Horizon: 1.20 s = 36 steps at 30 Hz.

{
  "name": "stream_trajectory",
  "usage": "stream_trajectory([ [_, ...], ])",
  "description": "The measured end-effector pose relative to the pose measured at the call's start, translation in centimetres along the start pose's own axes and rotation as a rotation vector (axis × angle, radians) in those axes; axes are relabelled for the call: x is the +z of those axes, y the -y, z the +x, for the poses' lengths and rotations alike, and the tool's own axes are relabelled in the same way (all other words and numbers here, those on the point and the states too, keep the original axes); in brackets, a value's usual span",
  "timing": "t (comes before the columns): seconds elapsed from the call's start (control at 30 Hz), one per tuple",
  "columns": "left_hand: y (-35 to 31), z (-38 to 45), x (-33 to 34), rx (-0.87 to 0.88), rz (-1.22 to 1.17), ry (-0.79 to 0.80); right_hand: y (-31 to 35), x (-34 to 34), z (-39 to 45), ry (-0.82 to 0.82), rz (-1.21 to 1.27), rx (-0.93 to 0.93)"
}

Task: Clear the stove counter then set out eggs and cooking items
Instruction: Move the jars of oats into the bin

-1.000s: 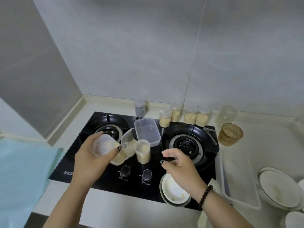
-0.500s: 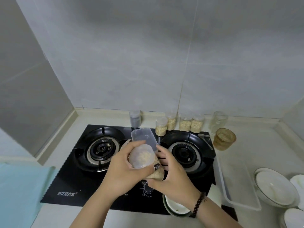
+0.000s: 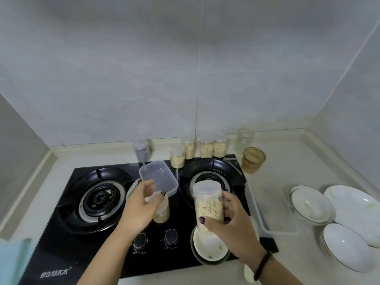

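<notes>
Right hand [image 3: 230, 221] was clenched around a lidded jar of pale flakes [image 3: 208, 202], lifted clear of the stove top [image 3: 61, 239] and held upright, long axis vertical, above the small white bowl [image 3: 207, 248] at the front edge. Left hand [image 3: 141, 204] was curled around a second jar [image 3: 162, 210] standing just in front of the clear plastic box [image 3: 158, 177]; I judged the fingers touching it, though the palm hid most of the jar and I could not tell whether the hold was firm.

The coming move seemed to turn on the row of matching jars [image 3: 205, 149] along the back wall: it lay up and slightly right of the right hand's jar, past the right burner [image 3: 209, 177]. The right hand was nearer to it.

Half a second earlier both hands had met on one jar at centre. Now they were apart, the right hand carrying that jar rightward, the left reaching to the next.
</notes>
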<state>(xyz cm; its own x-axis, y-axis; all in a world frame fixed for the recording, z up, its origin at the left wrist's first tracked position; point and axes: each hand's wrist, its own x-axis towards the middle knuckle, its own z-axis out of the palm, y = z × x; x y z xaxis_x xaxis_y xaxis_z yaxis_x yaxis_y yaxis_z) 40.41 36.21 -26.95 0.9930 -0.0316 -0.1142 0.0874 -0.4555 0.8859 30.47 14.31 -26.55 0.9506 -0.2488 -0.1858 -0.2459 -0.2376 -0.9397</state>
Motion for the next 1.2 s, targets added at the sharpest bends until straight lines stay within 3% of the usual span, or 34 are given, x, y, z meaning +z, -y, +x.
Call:
stream_trajectory([
  [0.17, 3.2, 1.4, 2.4, -0.012, 0.265, 0.09, -0.7, -1.4, -0.5, -0.119, 0.057, 0.05],
  [0.27, 3.7, 1.8, 3.8, -0.031, 0.456, 0.028, -1.0, -2.0, -1.2, -0.152, 0.054, 0.067],
  [0.43, 3.5, 1.9, 4.7, -0.166, 0.512, -0.021, -1.6, -2.8, -1.8, -0.178, 0.069, 0.104],
  [0.67, 4.0, 1.5, 3.7, -0.104, 0.281, -0.004, -2.2, -4.0, -2.0, -0.157, 0.079, 0.103],
  [0.93, -1.7, 0.6, 2.6, -0.216, -0.112, -0.32, -1.7, -5.4, -0.9, -0.035, 0.122, 0.065],
  [1.2, -3.0, -3.7, 0.4, -0.222, -0.747, -0.147, -0.5, -5.4, 0.7, 0.199, 0.171, -0.022],
])
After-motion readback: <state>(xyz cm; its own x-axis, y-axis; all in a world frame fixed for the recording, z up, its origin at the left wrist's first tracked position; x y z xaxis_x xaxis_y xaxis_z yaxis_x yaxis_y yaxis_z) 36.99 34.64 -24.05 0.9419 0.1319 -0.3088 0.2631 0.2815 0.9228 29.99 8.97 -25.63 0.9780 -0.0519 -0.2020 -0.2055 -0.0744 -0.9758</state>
